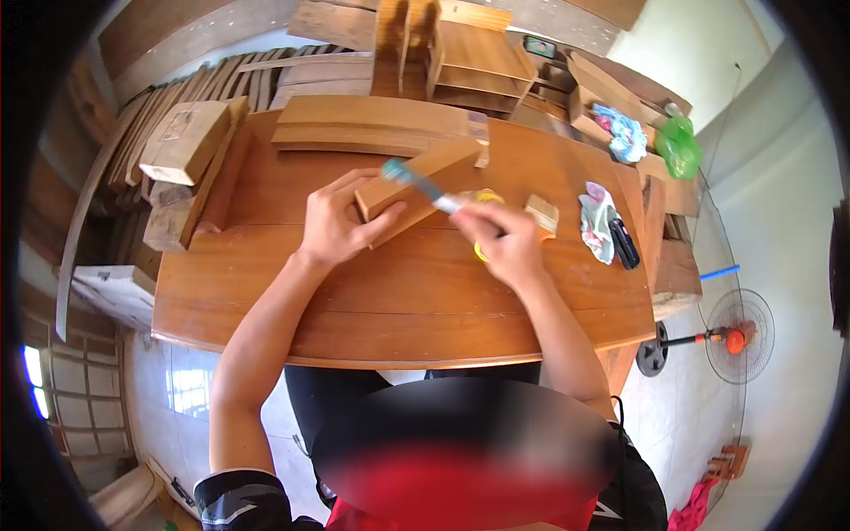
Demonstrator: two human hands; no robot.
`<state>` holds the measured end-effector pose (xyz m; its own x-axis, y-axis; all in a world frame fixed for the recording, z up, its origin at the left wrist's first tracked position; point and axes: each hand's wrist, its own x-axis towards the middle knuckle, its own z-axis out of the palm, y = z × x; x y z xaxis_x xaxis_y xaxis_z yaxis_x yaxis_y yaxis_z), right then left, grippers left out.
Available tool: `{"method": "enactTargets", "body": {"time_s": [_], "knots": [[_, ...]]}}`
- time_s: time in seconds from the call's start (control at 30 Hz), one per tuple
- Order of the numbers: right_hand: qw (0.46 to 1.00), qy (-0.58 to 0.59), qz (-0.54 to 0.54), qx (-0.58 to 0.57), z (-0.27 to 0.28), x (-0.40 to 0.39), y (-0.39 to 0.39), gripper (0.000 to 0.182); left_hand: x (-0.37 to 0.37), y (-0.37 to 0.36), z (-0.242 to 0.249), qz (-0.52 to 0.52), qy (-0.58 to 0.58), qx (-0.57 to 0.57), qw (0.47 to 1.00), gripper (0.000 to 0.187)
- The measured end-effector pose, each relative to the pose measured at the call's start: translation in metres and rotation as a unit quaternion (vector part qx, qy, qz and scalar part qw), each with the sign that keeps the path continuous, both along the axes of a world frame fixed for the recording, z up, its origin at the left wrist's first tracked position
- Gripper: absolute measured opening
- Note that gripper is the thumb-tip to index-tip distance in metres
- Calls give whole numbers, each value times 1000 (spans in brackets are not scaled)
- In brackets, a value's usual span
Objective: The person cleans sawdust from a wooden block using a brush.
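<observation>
"So, where do we have our left hand?"

"We have it at the left end of the wooden block. We pinch this end, with our thumb on the near side and the fingers on the far side."

"And our right hand, is it spread?"

"No, its fingers are closed around a slim tool. The tool has a blue-green end, and this end is over the block. The tool is blurred, so we cannot tell if they touch."

"Where exactly is the block?"

"It is in front of us, over the middle of the brown table, and it lies slanting, with its right end farther from us. Behind it we see a long wooden piece, which is on the table too."

"What is near our right hand?"

"A yellow round thing is partly hidden by the hand. To the right of it we see a small pale piece, and then a crumpled wrapper just beside a black object."
</observation>
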<state>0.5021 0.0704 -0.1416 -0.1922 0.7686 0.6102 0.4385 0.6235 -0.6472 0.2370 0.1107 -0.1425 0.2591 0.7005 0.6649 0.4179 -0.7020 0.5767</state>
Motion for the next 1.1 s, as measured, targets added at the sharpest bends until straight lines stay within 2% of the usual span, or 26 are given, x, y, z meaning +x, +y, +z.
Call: {"method": "enactTargets", "body": {"time_s": [0.03, 0.07, 0.2, 0.23, 0.3, 0.37, 0.4, 0.43, 0.47, 0.5, 0.57, 0.63, 0.7, 0.77, 0.8, 0.83, 0.87, 0.9, 0.93, 0.97, 1.03, 1.07, 1.1], "knots": [[998, -40, 37, 26, 2, -4, -5, 20, 1, 2, 0, -9, 8, 6, 1000, 31], [995, -76, 55, -30, 12, -7, -13, 20, 6, 3, 0, 3, -21, -1, 1000, 38], [994, 79, -63, -32, -1, 3, 11, 21, 6, 3, -1, -11, -24, 13, 1000, 46], [996, 56, -63, -34, -1, 4, 10, 21, 8, 3, -1, -19, 9, -21, 1000, 47], [999, -13, 14, -34, 6, -10, -9, 20, 1, 1, -1, -13, 74, -94, 993, 48], [999, -22, 43, 7, 4, -14, -10, 20, 2, 3, -16, -22, -6, -154, 988, 48], [999, 1, 12, -49, 0, -6, -5, 20, 0, -1, 1, 36, 126, -227, 965, 52], [992, 21, -81, -99, 2, 3, 2, 20, 0, 4, -11, 19, 53, -105, 993, 53], [979, 91, -102, -153, 10, 13, 7, 23, 0, 4, -11, 22, 50, -87, 995, 48], [987, 80, -105, -92, 3, 21, 17, 24, -1, 5, -14, 19, 43, -70, 996, 43], [993, -8, -85, -77, -4, 20, 13, 22, -3, 9, -19, 7, 2, -44, 999, 40], [999, -36, 8, -22, -4, -2, 1, 21, -11, 8, -15, 14, 11, -52, 998, 38], [999, -22, -31, -28, 4, 6, 10, 21, -4, 9, -13, 15, 26, -48, 998, 36], [986, 71, -126, -79, 4, 25, 26, 20, -8, 9, -16, 15, 25, -39, 999, 33], [983, 40, -164, -72, 7, 25, 23, 19, -7, 10, -17, 16, 33, -41, 999, 32], [979, 75, -156, -107, 1, 20, 19, 17, -7, 11, -19, 16, 36, -41, 998, 32], [992, 9, -110, -60, 2, 11, 10, 16, -8, 14, -22, 17, 40, -40, 998, 31], [999, 10, 0, -30, -3, 0, 6, 17, -7, 15, -25, 17, 46, -42, 998, 30], [997, -52, 48, -30, 13, -8, -1, 18, -4, 13, -24, 10, 28, -64, 998, 32], [997, -59, 53, 8, 12, -7, 3, 20, -1, 10, -18, 6, 14, -86, 996, 34], [995, 31, -48, -78, 12, 9, 9, 21, 0, 5, -10, 24, 21, -106, 994, 34], [990, 65, -97, -79, 11, 17, 18, 20, 5, 7, -10, 3, -21, -49, 999, 34], [982, 97, -144, -80, 12, 24, 23, 20, 2, 7, -8, 16, 5, -56, 998, 35]]}}
